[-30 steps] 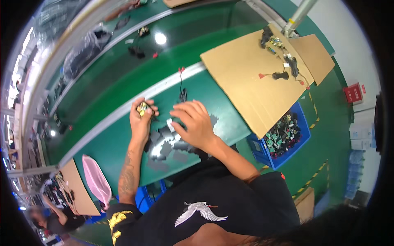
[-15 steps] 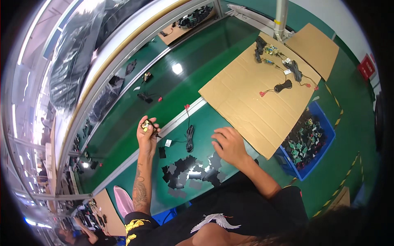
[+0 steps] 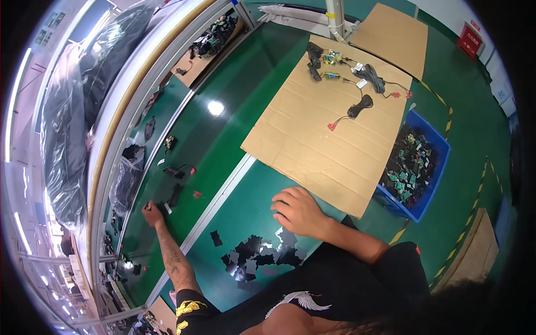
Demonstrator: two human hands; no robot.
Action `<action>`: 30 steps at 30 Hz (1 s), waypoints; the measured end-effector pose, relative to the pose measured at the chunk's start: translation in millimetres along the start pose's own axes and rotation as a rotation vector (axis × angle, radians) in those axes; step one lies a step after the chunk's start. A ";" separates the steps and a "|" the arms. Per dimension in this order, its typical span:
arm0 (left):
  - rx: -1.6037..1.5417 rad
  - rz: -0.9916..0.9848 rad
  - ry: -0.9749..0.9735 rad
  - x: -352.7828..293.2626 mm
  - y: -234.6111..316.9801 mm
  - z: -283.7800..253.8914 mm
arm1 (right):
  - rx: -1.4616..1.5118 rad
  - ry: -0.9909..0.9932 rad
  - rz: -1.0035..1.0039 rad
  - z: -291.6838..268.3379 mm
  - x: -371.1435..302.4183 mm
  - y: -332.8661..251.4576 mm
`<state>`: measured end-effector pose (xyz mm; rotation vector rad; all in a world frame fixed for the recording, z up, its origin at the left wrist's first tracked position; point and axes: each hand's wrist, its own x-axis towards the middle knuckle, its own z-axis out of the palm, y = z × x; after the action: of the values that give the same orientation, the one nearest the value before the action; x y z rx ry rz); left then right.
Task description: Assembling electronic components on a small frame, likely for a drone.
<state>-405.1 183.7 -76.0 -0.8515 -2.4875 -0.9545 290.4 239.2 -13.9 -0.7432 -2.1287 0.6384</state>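
Observation:
My left hand [image 3: 151, 214] is stretched out over the green conveyor belt [image 3: 209, 159], its fingers closed round a small circuit board mostly hidden in the grip. Beside that hand are a blurred black cable bundle [image 3: 175, 194], a white tag [image 3: 168, 208] and a red connector [image 3: 197, 195]. Close to the cardboard sheet [image 3: 301, 134], my right hand [image 3: 298, 212] hovers or rests over the green table, fingers loosely bent and apart, with nothing visible in it. Several flat black pieces [image 3: 262, 254] are scattered on the table, and a single black piece [image 3: 216, 238] lies apart from them.
Circuit boards with black cables [image 3: 371, 78] lie on the cardboard. A blue bin [image 3: 444, 151] full of boards stands at the right. Another cabled board [image 3: 176, 171] sits farther up the belt. A metal rail [image 3: 218, 195] separates belt and table; plastic-wrapped bundles [image 3: 67, 151] are at the left.
My left hand has moved left from above the rail to the belt, carrying the board; its cable has left the table. My right hand stays near the cardboard. The view has shifted.

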 end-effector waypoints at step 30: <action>-0.382 1.247 -0.476 -295.0 304.2 -160.9 | -0.247 0.277 -0.016 -138.8 35.2 24.9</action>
<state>30.3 132.1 38.9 -2.5063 -1.4343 -0.7428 389.8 307.7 67.1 -0.8921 -1.9715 0.2470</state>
